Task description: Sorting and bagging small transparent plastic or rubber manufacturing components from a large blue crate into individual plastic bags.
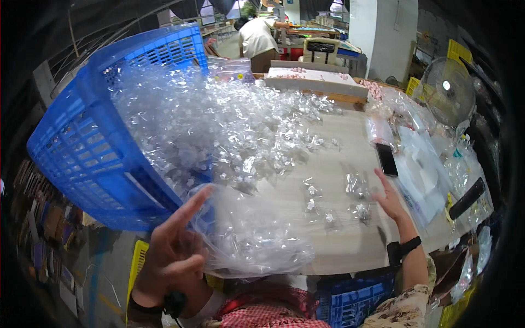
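Observation:
My left hand [178, 251] is at the table's near left edge. Its index finger stretches up and its thumb stands apart, while the other fingers are partly hidden. Beside it lies a large clear plastic bag [257, 235] with small clear packets inside; I cannot tell whether the hand touches it. My right hand [391, 199] is over the right part of the table, index finger extended, with nothing visible in it. Close to its left are a few small clear packets [361, 210] with white pieces. More such packets [311, 202] lie between the hands.
A tipped blue plastic crate [120, 180] spills a big heap of clear packets [219, 126] over the table. A black phone [386, 160], plastic bags [421, 169] and a fan [448, 93] are on the right. A shallow box [314, 82] stands behind. Farther back, a person [258, 38] bends over.

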Demonstrator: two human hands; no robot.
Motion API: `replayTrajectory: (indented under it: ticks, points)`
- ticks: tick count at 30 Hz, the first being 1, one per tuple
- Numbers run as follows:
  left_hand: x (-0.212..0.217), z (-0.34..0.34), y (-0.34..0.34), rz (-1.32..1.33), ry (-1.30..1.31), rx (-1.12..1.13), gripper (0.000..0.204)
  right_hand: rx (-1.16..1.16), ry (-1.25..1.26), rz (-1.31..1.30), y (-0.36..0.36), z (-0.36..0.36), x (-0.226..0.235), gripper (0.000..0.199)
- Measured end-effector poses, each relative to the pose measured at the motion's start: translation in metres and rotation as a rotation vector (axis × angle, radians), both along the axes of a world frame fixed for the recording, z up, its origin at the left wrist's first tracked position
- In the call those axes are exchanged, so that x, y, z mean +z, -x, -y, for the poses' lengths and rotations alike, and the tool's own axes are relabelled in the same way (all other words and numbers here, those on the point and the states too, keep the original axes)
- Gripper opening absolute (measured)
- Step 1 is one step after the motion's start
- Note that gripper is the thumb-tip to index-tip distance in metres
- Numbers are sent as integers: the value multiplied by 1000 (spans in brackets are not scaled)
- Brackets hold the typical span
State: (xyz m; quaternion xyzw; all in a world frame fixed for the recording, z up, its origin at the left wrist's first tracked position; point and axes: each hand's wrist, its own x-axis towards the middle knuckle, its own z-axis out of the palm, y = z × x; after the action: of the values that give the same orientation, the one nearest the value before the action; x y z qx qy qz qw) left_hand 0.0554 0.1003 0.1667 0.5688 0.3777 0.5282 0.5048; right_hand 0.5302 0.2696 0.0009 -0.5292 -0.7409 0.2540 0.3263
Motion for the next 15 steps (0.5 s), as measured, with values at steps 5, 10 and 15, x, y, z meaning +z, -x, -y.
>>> replayTrajectory:
  ticks: [5,10,15]
  points:
    - [-34,5,24,-350,-113,134,61,71,-81,492,43,13,-12,74]
    - [-51,8,38,-570,-275,259,55,-25,-217,424,40,1,-18,58]
    - [-55,7,46,-519,-200,207,60,-239,-4,53,30,-18,-14,63]
